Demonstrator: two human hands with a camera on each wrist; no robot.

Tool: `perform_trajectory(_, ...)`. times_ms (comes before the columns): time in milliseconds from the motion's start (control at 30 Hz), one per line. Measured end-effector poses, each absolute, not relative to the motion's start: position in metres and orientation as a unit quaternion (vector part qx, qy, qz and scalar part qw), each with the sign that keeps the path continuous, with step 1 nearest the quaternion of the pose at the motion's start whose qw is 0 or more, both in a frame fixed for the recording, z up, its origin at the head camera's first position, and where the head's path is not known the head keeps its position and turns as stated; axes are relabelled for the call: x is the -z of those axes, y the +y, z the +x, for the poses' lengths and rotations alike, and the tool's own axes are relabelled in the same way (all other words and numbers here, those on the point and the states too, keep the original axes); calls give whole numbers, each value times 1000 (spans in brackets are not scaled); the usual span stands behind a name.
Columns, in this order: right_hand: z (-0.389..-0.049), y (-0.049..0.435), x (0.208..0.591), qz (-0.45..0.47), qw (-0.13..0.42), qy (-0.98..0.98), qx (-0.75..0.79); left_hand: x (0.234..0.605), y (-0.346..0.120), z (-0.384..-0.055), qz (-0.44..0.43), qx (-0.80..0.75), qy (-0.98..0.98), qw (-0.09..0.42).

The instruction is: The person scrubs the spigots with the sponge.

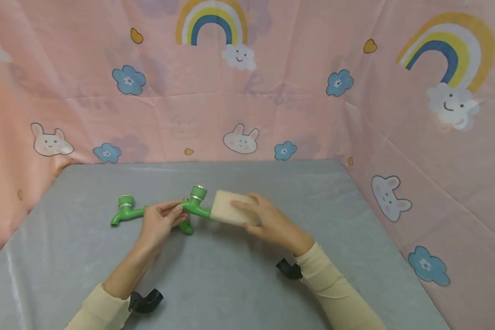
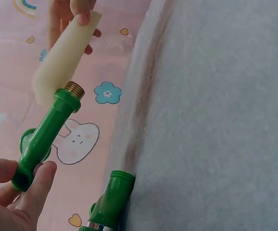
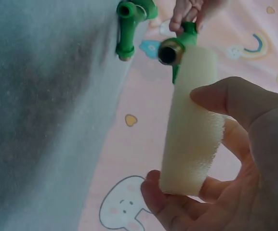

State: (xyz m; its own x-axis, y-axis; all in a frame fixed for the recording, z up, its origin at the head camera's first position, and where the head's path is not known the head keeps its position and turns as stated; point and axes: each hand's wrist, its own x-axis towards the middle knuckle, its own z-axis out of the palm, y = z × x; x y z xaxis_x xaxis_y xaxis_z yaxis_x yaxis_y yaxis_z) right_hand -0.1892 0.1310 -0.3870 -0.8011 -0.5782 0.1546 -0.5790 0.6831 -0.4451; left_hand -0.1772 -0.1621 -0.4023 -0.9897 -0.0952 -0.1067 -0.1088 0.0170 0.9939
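My left hand (image 1: 158,224) pinches the spout end of a green faucet (image 1: 195,208), which has a ribbed green knob. In the left wrist view the faucet's brass threaded end (image 2: 75,88) points away from the fingers. A cream block-shaped sponge (image 1: 231,208) is gripped between the thumb and fingers of my right hand (image 1: 272,224). The sponge sits right at the threaded end; whether they touch, I cannot tell. Another green faucet (image 1: 125,211) lies left of my left hand. Below the held faucet, a green spout (image 1: 185,227) shows, partly hidden by the hand.
A grey cloth covers the table (image 1: 231,279). Pink printed curtains (image 1: 264,91) hang behind and beside it. Black curved pieces, one at the left wrist (image 1: 146,301) and one at the right (image 1: 288,269), stick out near the sleeves.
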Motion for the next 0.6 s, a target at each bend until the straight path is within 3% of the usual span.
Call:
perform_trajectory(167,-192,133,385,318,20,-914,-251,403,-165,-178,-65,-683,728,-4)
perform_trajectory(400,-191,116,395,376,142,-875,-268,407,-157,-173,-20,-635,772,13)
perform_trajectory(600,-187,107,404,351,152,-886,-261,406,-148,-169,26,-605,796,8)
